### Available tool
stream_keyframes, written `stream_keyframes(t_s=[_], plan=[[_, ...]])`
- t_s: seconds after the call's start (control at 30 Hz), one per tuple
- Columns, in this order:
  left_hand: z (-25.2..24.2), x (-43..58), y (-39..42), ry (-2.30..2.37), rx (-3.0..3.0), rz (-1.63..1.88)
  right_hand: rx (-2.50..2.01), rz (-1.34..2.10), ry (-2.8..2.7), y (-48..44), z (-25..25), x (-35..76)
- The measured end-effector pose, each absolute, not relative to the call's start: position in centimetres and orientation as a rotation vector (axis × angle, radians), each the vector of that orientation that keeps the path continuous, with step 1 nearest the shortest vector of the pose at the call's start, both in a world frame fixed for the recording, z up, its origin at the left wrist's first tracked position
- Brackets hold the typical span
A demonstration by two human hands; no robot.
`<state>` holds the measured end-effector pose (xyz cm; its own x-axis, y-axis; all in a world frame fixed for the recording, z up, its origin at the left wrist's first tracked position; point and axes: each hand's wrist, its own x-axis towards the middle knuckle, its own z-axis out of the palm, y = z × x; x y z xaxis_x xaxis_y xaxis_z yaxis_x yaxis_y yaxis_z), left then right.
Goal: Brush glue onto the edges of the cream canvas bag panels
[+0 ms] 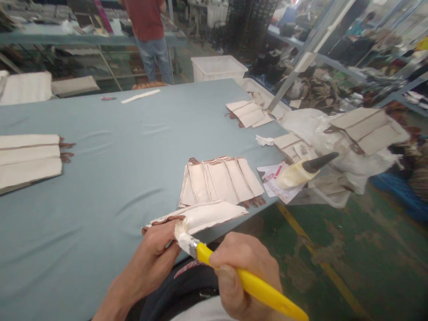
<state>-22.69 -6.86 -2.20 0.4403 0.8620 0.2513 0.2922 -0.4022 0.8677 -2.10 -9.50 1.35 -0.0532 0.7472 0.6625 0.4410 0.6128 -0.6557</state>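
My right hand (245, 272) grips a yellow-handled paintbrush (261, 287). The brush's white-coated bristles touch the near edge of a cream fabric piece (210, 216) with brown trim. My left hand (155, 254) is closed on the left end of that piece, by its brown strip, at the table's front edge. Just behind it lies a stack of similar cream pieces (220, 180) with brown seams and small brown loops. To the right, a whitish glue-smeared container (290, 176) with a dark spout-like end rests on a paper sheet (267, 178).
A blue-green cloth covers the table (133, 129). More cream pieces (30, 156) lie at the left and others (249, 113) at the far right. A metal post (301, 62) rises by the right edge. Behind stand a white bin (217, 67) and a person (149, 35).
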Motion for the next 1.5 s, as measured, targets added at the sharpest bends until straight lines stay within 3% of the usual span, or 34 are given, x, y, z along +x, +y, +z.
stream_keyframes(t_s=[0.5, 0.63, 0.87, 1.3, 1.5], plan=[[-2.8, -22.5, -7.0, 1.001, 1.964, 1.005, -1.294, 0.772, -1.238, -6.9, 0.7, -1.0], [-3.1, -22.8, -7.2, 1.047, 1.94, 0.99, -1.406, 0.715, -1.227, -6.6, 0.3, -0.1], [-3.2, -22.7, -7.2, 1.034, 1.894, 0.959, -1.298, 0.868, -1.138, -6.4, 0.2, -1.1], [-1.6, -22.1, -6.2, 1.058, 1.668, 0.871, -1.33, 0.334, -1.405, -6.5, 2.2, 2.6], [-1.1, -21.0, -6.0, 1.01, 1.651, 0.803, -1.171, 0.497, -1.609, -5.5, 3.1, 0.1]])
